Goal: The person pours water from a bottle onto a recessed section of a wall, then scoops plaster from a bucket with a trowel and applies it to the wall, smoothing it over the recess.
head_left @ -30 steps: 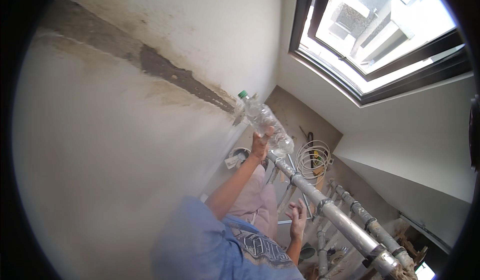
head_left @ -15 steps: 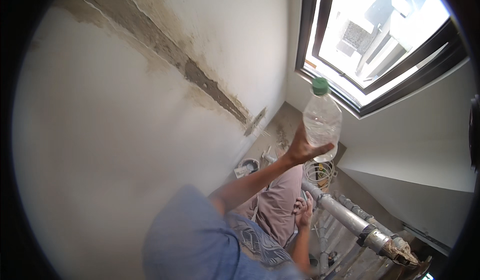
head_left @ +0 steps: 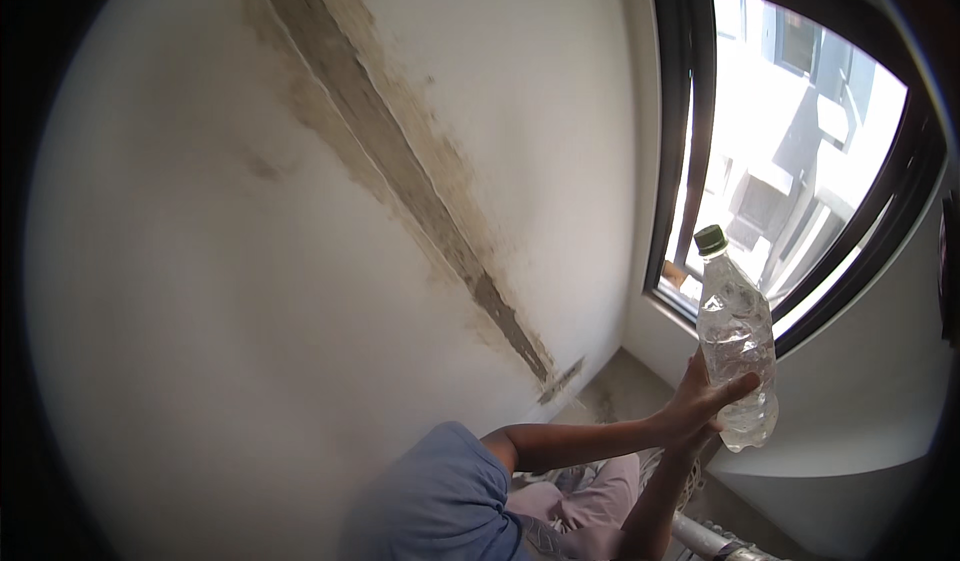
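A clear plastic bottle (head_left: 738, 311) with a green cap is held upright, slightly tilted, in front of the window. Its sides look dented, and the cap is on. My left hand (head_left: 705, 401) is wrapped round the lower half of the bottle, the thumb lying across the front. Just below it, my right hand (head_left: 693, 443) is raised close to the bottle's base. Most of its fingers are hidden behind the left hand and the bottle, so I cannot tell whether it grips the bottle.
On the left a white wall (head_left: 230, 311) has a long diagonal grey-brown plastered strip (head_left: 400, 161). A dark-framed window (head_left: 680, 161) stands at the right, bright outside. Below it a white ledge (head_left: 840, 456) juts out. Grey pipes (head_left: 700, 538) lie at the lower right, partly out of view.
My right hand has come up from near my lap to beside the left hand and bottle. The view has shifted upward, and the bottle now appears farther right and lower.
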A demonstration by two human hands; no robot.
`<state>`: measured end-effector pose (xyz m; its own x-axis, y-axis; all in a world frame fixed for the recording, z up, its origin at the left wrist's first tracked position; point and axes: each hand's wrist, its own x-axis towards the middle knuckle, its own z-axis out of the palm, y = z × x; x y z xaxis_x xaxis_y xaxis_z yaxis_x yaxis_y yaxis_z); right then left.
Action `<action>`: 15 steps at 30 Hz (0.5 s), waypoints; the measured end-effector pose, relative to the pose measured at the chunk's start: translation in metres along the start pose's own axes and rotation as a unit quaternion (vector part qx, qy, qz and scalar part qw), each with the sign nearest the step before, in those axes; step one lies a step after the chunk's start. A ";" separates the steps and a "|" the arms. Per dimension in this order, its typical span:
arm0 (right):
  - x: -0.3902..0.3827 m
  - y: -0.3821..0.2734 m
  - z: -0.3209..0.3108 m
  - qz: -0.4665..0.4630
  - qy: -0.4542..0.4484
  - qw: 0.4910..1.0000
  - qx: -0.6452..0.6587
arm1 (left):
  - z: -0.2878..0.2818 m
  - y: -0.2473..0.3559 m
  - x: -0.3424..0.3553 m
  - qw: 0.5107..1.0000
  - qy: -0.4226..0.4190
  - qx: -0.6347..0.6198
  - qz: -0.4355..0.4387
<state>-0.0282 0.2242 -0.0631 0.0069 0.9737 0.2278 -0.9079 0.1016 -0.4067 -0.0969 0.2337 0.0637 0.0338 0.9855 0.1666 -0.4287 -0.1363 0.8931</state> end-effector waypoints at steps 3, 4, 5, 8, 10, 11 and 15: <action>0.069 -0.022 0.071 -0.022 -0.049 0.998 0.044 | 0.036 0.100 0.022 0.999 -0.028 -0.027 -0.017; 0.092 -0.033 0.100 -0.036 -0.070 0.995 0.053 | 0.045 0.117 0.031 1.000 -0.026 -0.006 0.014; 0.113 -0.044 0.132 -0.053 -0.092 0.993 0.058 | 0.054 0.138 0.043 0.999 -0.027 0.008 0.046; 0.173 -0.083 0.236 -0.102 -0.162 0.979 0.067 | 0.073 0.216 0.081 0.994 -0.026 0.054 0.094; 0.205 -0.104 0.306 -0.137 -0.200 0.968 0.057 | 0.090 0.286 0.098 0.985 -0.017 0.113 0.132; 0.225 -0.117 0.340 -0.157 -0.217 0.963 0.036 | 0.105 0.334 0.105 0.992 -0.022 0.068 0.106; 0.265 -0.184 0.514 -0.270 -0.291 0.916 -0.055 | 0.146 0.484 0.143 0.961 -0.046 0.004 0.274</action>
<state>-0.0745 0.3587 0.5266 0.1895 0.5046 0.8423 -0.7895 0.5883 -0.1748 -0.1678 0.2942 0.5804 -0.1145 0.7525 0.6486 -0.3980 -0.6330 0.6641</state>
